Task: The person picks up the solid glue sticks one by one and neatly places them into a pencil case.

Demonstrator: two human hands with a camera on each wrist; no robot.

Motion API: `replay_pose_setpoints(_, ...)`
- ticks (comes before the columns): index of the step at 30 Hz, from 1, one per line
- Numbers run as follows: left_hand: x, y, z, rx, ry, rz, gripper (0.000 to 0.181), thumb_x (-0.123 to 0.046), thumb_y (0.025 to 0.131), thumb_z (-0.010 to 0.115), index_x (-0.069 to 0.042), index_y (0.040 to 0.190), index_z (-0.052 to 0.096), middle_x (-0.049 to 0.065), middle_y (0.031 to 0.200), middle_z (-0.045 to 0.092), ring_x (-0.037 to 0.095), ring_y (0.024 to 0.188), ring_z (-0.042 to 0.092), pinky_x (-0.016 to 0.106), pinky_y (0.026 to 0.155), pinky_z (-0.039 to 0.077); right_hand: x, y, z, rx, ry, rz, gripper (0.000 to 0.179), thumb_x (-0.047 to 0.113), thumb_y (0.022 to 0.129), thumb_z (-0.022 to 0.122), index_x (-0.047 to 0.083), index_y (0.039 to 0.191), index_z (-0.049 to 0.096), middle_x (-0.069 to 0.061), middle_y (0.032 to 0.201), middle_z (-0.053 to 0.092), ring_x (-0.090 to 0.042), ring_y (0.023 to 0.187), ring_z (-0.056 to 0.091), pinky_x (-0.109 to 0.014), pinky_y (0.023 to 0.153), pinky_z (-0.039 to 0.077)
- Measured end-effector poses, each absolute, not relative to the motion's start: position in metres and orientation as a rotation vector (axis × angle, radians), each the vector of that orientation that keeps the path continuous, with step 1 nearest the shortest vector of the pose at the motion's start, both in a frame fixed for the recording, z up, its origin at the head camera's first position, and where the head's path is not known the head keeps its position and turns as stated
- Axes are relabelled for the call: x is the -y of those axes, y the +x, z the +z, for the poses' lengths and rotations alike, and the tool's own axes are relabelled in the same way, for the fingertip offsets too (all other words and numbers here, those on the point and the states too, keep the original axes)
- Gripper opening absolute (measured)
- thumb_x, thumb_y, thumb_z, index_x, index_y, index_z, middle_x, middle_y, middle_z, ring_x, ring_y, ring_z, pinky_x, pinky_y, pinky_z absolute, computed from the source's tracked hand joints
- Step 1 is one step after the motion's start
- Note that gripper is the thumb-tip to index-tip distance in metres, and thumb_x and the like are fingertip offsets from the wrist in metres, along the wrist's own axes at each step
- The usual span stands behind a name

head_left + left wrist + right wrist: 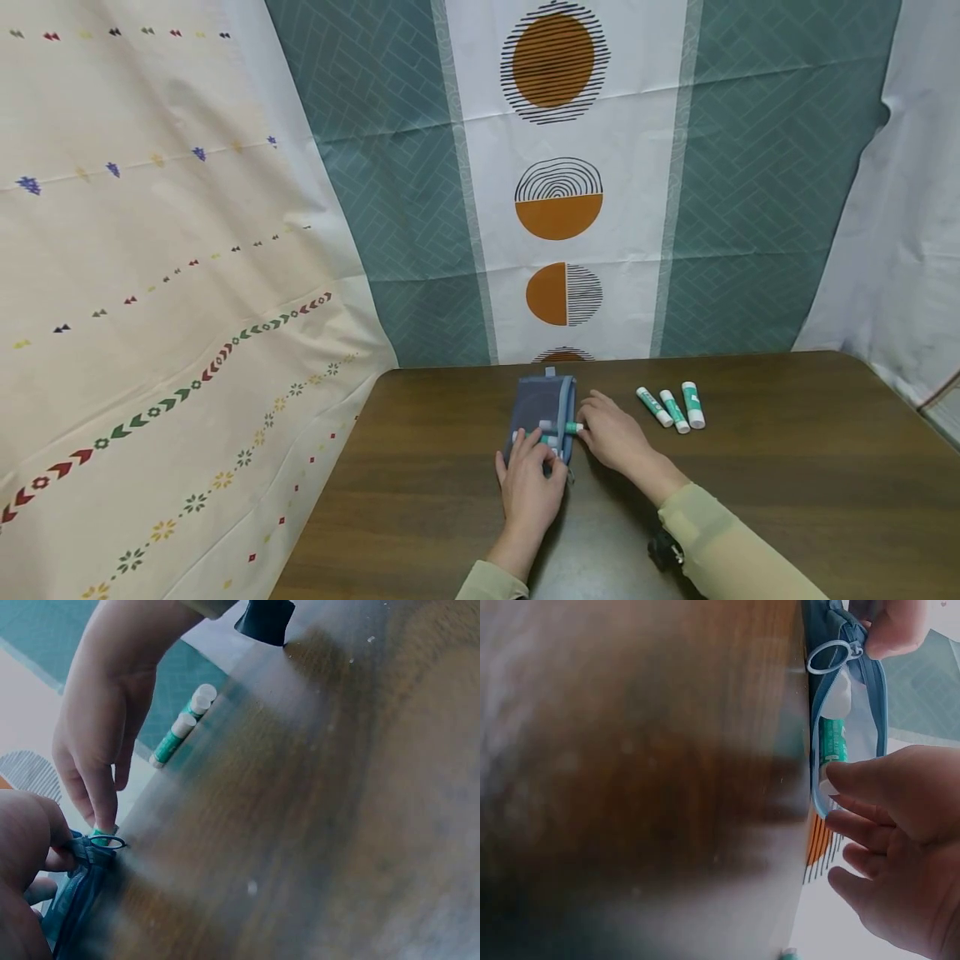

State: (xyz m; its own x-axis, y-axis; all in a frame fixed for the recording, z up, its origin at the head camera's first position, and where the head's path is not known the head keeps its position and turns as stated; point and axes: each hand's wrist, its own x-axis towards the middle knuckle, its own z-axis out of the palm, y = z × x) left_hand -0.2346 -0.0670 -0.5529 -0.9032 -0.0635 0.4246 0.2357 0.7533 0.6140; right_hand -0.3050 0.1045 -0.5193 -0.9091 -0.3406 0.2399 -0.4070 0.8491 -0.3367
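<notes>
A blue-grey zip pouch [536,398] lies on the table with its zipper side open, facing right. My left hand [531,492] holds the pouch's near end, pinching the edge beside the zipper pull [834,657]. With thumb and fingertips, my right hand [613,433] grips the white end of a green-and-white glue stick [832,741], which is partly inside the pouch opening. A white rounded piece [838,696] shows in the opening beside it. Through the pouch's see-through side, more green and white [550,440] shows near the left fingers.
Three green-and-white glue sticks [673,411] of differing sizes lie to the right of the pouch on the brown wooden table [787,467]. Patterned cloth [405,208] hangs behind the table's far edge, and a cream cloth [187,333] along the left.
</notes>
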Motion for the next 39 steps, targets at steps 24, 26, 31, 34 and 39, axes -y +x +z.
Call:
replay_pose_setpoints(24,0.067,-0.235,-0.554,2.528,-0.142,-0.938,0.024,-0.013,0.09,0.074,-0.023,0.073,0.06,0.009,0.145,0.072,0.037,0.15,0.054,0.085,0.116,0.027,-0.109,-0.31,-0.52,2.901,0.584,0.708,0.017,0.017,0.1,0.082,0.003,0.11,0.08,-0.024,0.144,0.067,-0.048,0.156,0.041,-0.065,0.116,0.046)
replay_pose_setpoints(26,0.067,-0.236,-0.554,2.534,-0.138,-0.94,0.024,-0.013,0.09,0.075,-0.023,0.073,0.06,0.009,0.145,0.072,0.036,0.15,0.054,0.084,0.116,0.027,-0.11,-0.312,-0.522,2.902,0.582,0.749,0.016,0.017,0.099,0.082,0.004,0.108,0.081,-0.024,0.143,0.067,-0.05,0.155,0.042,-0.066,0.114,0.047)
replay_pose_setpoints(31,0.067,-0.236,-0.555,2.542,-0.136,-0.942,0.024,-0.013,0.09,0.075,-0.023,0.073,0.061,0.008,0.145,0.072,0.036,0.151,0.054,0.084,0.117,0.027,-0.111,-0.316,-0.525,2.927,0.547,0.846,0.012,0.019,0.1,0.082,0.008,0.103,0.081,-0.024,0.145,0.067,-0.049,0.157,0.039,-0.066,0.117,0.045)
replay_pose_setpoints(34,0.067,-0.237,-0.555,2.543,-0.138,-0.939,0.024,-0.013,0.09,0.075,-0.023,0.073,0.061,0.008,0.146,0.072,0.036,0.151,0.054,0.084,0.116,0.027,-0.11,-0.317,-0.524,2.924,0.54,0.87,0.011,0.02,0.1,0.082,0.009,0.1,0.081,-0.024,0.144,0.067,-0.049,0.157,0.039,-0.067,0.117,0.044)
replay_pose_setpoints(39,0.068,-0.237,-0.555,2.546,-0.141,-0.93,0.024,-0.013,0.09,0.075,-0.023,0.073,0.061,0.006,0.146,0.072,0.036,0.151,0.054,0.084,0.116,0.027,-0.105,-0.317,-0.524,2.914,0.564,0.877,0.011,0.02,0.099,0.082,0.01,0.098,0.08,-0.024,0.142,0.068,-0.05,0.155,0.041,-0.067,0.117,0.044)
